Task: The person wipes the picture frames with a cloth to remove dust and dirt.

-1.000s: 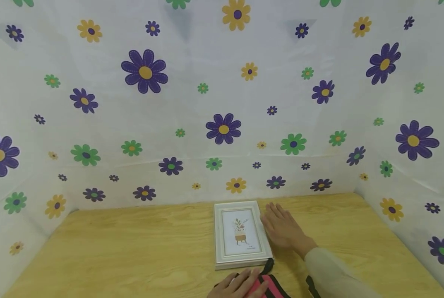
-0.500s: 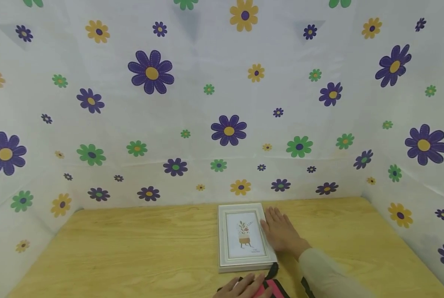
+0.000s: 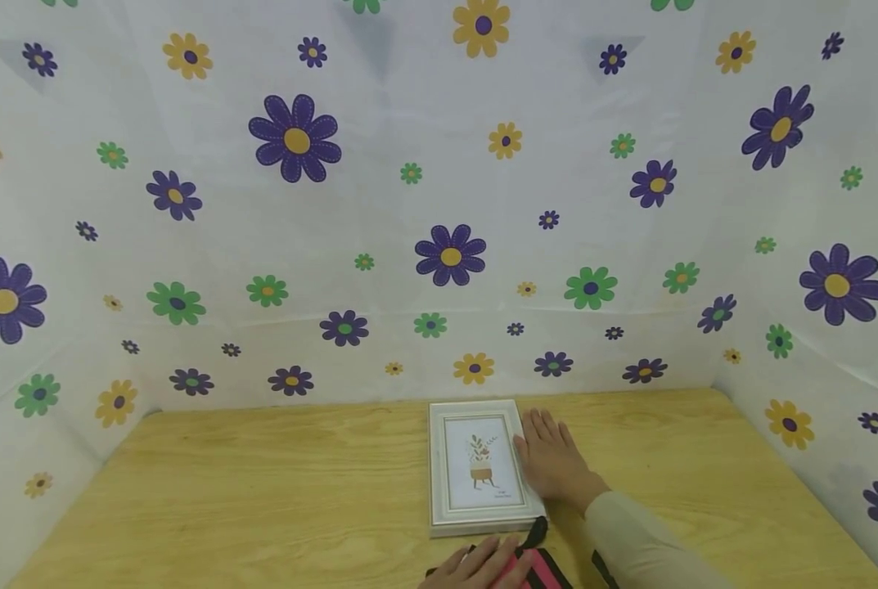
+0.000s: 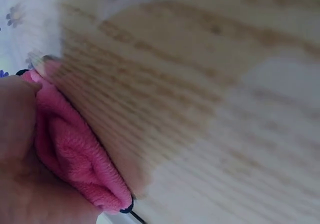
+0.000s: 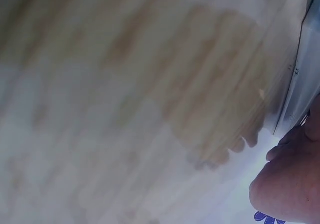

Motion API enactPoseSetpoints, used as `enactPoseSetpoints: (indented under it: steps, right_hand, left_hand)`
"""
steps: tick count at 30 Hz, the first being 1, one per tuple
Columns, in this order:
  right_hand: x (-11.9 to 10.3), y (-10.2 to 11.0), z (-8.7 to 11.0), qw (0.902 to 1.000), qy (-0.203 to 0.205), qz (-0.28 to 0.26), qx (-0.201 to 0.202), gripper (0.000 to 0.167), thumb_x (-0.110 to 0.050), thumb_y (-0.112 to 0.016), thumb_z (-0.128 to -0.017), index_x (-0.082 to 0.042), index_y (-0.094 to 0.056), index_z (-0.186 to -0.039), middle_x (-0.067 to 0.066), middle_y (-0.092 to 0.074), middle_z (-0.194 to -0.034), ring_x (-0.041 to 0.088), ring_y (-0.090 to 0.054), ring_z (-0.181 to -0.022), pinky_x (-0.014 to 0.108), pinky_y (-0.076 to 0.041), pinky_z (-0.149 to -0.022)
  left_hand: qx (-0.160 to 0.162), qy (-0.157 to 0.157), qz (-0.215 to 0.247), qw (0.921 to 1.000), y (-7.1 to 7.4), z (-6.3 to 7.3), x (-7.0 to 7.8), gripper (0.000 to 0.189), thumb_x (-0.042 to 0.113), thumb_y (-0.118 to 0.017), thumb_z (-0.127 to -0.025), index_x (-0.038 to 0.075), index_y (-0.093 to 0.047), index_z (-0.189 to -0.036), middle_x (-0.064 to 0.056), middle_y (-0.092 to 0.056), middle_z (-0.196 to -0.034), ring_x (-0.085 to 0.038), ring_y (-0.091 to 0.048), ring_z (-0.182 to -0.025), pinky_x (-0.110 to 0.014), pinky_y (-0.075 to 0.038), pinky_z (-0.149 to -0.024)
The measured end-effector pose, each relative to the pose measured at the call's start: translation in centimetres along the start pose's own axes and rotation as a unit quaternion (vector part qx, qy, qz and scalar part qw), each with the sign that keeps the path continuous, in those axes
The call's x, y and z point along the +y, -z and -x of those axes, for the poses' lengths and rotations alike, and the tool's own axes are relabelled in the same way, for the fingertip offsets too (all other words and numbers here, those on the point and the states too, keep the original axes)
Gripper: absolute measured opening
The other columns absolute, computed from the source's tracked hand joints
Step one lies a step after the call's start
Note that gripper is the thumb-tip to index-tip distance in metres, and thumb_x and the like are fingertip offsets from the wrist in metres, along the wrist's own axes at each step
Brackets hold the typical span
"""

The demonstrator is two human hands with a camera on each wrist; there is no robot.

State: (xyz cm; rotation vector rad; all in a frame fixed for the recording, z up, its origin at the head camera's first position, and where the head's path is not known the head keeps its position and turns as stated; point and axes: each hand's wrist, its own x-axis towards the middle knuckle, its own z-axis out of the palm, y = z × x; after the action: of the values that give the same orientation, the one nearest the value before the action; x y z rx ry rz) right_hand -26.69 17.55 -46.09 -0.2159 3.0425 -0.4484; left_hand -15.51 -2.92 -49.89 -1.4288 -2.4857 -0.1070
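A white picture frame with a potted-plant print lies face up on the wooden table. My right hand lies along its right side, fingers extended and pointing away from me, the thumb side by the frame's edge. In the right wrist view, part of the right hand shows beside the frame's pale side. Just below the frame, my left hand rests on a pink cloth item with black bands and a black strap end. The left wrist view shows the fuzzy pink underside beside the left hand.
The wooden table reaches back to a white flower-print curtain, which also closes off both sides. A black strap lies by the right sleeve. The frame's far end is close to the back curtain.
The head view has shifted slightly. Both hands keep nearly the same places against the frame and the pink cloth item, and slightly less of the pink item shows than a second ago.
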Motion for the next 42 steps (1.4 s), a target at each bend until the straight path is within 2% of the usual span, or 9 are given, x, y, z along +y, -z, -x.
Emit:
enactPoseSetpoints:
  steps: [4, 10, 14, 22, 29, 32, 36, 40, 42]
  right_hand:
    - [0.0, 0.1, 0.0, 1.0, 0.0, -0.009, 0.003, 0.057, -0.03, -0.027, -0.105, 0.008, -0.022, -0.147, 0.023, -0.018, -0.154, 0.037, -0.011, -0.142, 0.053, -0.007, -0.113]
    - [0.0, 0.3, -0.2, 1.0, -0.001, 0.0, 0.003, 0.058, -0.031, -0.026, -0.105, 0.007, -0.022, -0.148, 0.022, -0.018, -0.154, 0.036, -0.011, -0.143, 0.052, -0.007, -0.114]
    - [0.0, 0.4, -0.3, 1.0, -0.003, 0.004, 0.0, 0.058, -0.032, -0.026, -0.105, 0.006, -0.021, -0.148, 0.021, -0.018, -0.155, 0.035, -0.01, -0.143, 0.051, -0.006, -0.114]
    - [-0.1, 0.3, -0.2, 0.9999, -0.006, 0.007, -0.008, 0.058, -0.033, -0.026, -0.105, 0.006, -0.021, -0.148, 0.021, -0.017, -0.155, 0.036, -0.011, -0.143, 0.051, -0.006, -0.114]
    - [-0.3, 0.5, 0.1, 0.9999, -0.011, 0.007, -0.012, 0.058, -0.032, -0.026, -0.105, 0.006, -0.022, -0.148, 0.021, -0.018, -0.155, 0.035, -0.011, -0.143, 0.051, -0.006, -0.114]
    - [-0.3, 0.5, 0.3, 0.9999, -0.013, 0.004, -0.01, 0.057, -0.031, -0.026, -0.105, 0.006, -0.023, -0.148, 0.022, -0.019, -0.154, 0.036, -0.011, -0.143, 0.052, -0.006, -0.114]
    - [-0.2, 0.5, 0.5, 0.9999, -0.014, -0.002, -0.004, 0.056, -0.03, -0.027, -0.105, 0.007, -0.024, -0.147, 0.022, -0.02, -0.154, 0.036, -0.012, -0.142, 0.052, -0.006, -0.114]
    - [-0.1, 0.3, 0.2, 0.9998, -0.017, 0.002, -0.01, 0.058, -0.032, -0.026, -0.104, 0.005, -0.022, -0.148, 0.02, -0.019, -0.155, 0.035, -0.01, -0.143, 0.051, -0.005, -0.114]
    - [-0.2, 0.3, -0.1, 0.9997, -0.018, 0.009, -0.016, 0.059, -0.034, -0.024, -0.104, 0.004, -0.021, -0.149, 0.019, -0.018, -0.155, 0.035, -0.009, -0.143, 0.051, -0.004, -0.114]
  left_hand:
    - [0.03, -0.007, -0.028, 0.9991, -0.3, 0.2, -0.1, 0.064, 0.058, -0.026, -0.099, 0.024, -0.022, -0.154, -0.011, -0.035, -0.15, -0.022, -0.04, -0.132, -0.031, -0.046, -0.095]
    - [0.02, -0.024, -0.052, 0.9981, -0.1, -0.2, -0.3, 0.062, 0.057, -0.024, -0.1, 0.024, -0.029, -0.151, -0.007, -0.04, -0.147, -0.019, -0.044, -0.13, -0.031, -0.046, -0.094]
    - [0.027, -0.023, -0.073, 0.9967, 0.2, -0.4, 0.0, 0.058, 0.055, -0.025, -0.1, 0.025, -0.038, -0.148, -0.005, -0.047, -0.142, -0.018, -0.049, -0.125, -0.031, -0.048, -0.091]
    - [-0.029, -0.004, -0.014, 0.9995, 1.2, -0.9, 0.4, 0.057, 0.055, -0.021, -0.101, 0.025, -0.045, -0.143, -0.005, -0.051, -0.138, -0.02, -0.051, -0.122, -0.034, -0.05, -0.089]
    - [-0.026, -0.026, 0.007, 0.9993, 1.5, -0.8, 0.2, 0.058, 0.053, -0.023, -0.101, 0.021, -0.044, -0.144, -0.008, -0.051, -0.139, -0.022, -0.052, -0.122, -0.035, -0.05, -0.09]
    - [-0.034, -0.022, 0.044, 0.9982, 1.8, -0.5, -0.2, 0.057, 0.054, -0.025, -0.101, 0.022, -0.042, -0.145, -0.009, -0.051, -0.139, -0.023, -0.053, -0.121, -0.034, -0.05, -0.089]
    - [-0.045, -0.011, 0.078, 0.9959, 3.6, -0.3, -1.6, 0.06, 0.056, -0.031, -0.099, 0.02, -0.04, -0.146, -0.01, -0.052, -0.137, -0.025, -0.054, -0.119, -0.032, -0.052, -0.084]
    - [-0.083, 0.029, 0.08, 0.9929, 7.7, -0.7, -3.3, 0.074, 0.066, -0.035, -0.093, 0.017, -0.034, -0.149, -0.011, -0.044, -0.144, -0.029, -0.046, -0.127, -0.038, -0.051, -0.089]
    - [-0.091, 0.056, 0.065, 0.9922, 9.7, -1.0, -4.5, 0.071, 0.057, -0.045, -0.094, 0.016, -0.029, -0.151, -0.012, -0.037, -0.149, -0.032, -0.04, -0.131, -0.042, -0.046, -0.095]
